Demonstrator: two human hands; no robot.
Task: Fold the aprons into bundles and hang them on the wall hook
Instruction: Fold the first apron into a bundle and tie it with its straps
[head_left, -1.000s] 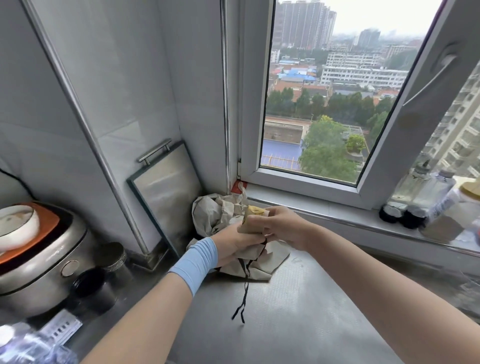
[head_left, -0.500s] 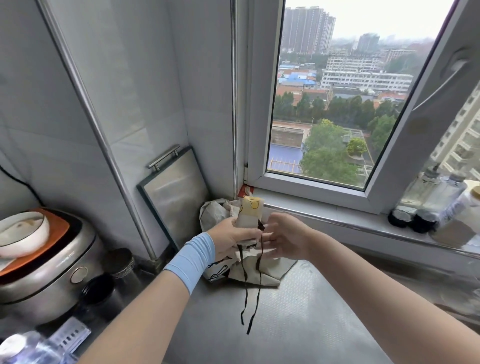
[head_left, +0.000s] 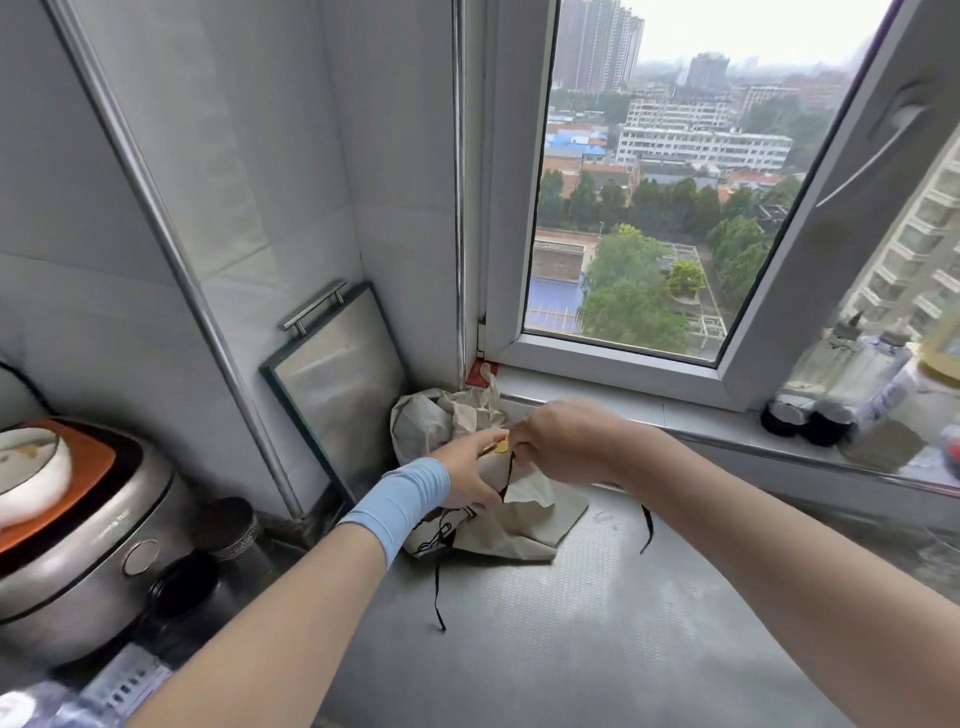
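Steel counter (head_left: 597, 623) — L hand (head_left: 470, 480) grips apron bundle (head_left: 501, 446), R hand (head_left: 561, 441) pinches black tie (head_left: 508, 470); looks like tying step — nxt prob. cinch knot.

Home kitchen, high up in a block of flats. Left of the left hand (head_left: 470, 478), a silver rice cooker with an orange-and-black lid (head_left: 78, 571), a white ceramic bowl (head_left: 31, 478) on top. Under both hands, an embossed stainless-steel worktop (head_left: 597, 634). Beyond the left hand, a handled steel-faced board (head_left: 337, 384), leaning on pale wall tiles (head_left: 270, 156). Right of the right hand (head_left: 566, 441), clear bottles (head_left: 852, 374) and black-lidded jars (head_left: 784, 418) on the white sill (head_left: 701, 410). Above, a white-framed window (head_left: 613, 353) over rooftops and tower blocks.
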